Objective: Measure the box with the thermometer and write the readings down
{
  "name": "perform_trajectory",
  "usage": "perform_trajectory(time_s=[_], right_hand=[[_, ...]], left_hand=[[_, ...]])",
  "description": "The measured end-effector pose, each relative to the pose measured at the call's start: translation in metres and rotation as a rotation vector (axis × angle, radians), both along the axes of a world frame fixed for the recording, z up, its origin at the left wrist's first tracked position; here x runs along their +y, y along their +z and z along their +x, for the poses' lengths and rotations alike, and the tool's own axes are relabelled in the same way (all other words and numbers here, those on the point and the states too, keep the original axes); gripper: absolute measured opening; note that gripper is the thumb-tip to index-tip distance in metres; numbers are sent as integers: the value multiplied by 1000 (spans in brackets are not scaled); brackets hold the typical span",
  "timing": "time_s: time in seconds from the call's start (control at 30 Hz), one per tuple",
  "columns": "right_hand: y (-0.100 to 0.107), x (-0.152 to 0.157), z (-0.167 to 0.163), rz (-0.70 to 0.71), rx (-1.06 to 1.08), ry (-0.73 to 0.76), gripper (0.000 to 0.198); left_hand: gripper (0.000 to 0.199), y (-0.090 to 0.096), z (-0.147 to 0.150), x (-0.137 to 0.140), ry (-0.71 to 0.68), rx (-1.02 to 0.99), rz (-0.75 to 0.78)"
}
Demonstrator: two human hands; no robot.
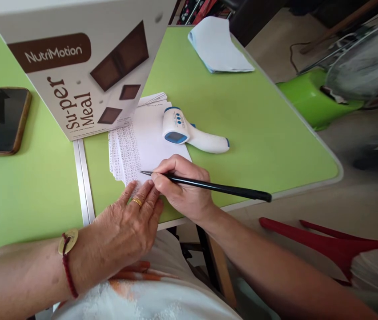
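Note:
My right hand is closed around a long black pen, its tip at the edge of the handwritten lines on a stack of paper. Rows of small writing cover the left side of the top sheet; its right side is blank. My left hand lies flat with fingers stretched out over the bottom of the sheets, close beside the right hand. A white and blue infrared thermometer rests on the upper right of the paper. The far left corner of the stack is hidden behind a white box.
A smartphone lies on the green table at the left. Folded white paper sits by the far edge. On the floor at the right are a green bin and a fan. A red chair stands lower right.

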State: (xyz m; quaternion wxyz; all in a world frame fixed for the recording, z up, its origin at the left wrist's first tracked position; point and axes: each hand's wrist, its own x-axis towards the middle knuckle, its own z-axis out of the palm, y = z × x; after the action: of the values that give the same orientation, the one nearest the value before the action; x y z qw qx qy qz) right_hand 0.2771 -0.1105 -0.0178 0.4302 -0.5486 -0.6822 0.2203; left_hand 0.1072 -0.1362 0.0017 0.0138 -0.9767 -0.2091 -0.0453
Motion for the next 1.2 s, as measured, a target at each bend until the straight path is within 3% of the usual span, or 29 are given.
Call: perform_trajectory(time_s=[0.1, 0.3, 0.8, 1.0, 1.2], right_hand=[[0, 0, 0, 15, -6, 13, 12], [-1, 1, 0, -19, -39, 8, 12], [1, -1, 0, -13, -13, 14, 11], [1, 0, -2, -7, -33, -36, 11], [0, 0, -1, 16, -8, 27, 12]], left_hand=[[71, 1, 1, 0, -6, 9, -31], [52, -1, 1, -3, 29, -3, 19], [55, 0, 0, -2, 10, -12, 2], [45, -3, -1, -3, 23, -14, 21], [41, 4, -2, 1, 20, -14, 50]])
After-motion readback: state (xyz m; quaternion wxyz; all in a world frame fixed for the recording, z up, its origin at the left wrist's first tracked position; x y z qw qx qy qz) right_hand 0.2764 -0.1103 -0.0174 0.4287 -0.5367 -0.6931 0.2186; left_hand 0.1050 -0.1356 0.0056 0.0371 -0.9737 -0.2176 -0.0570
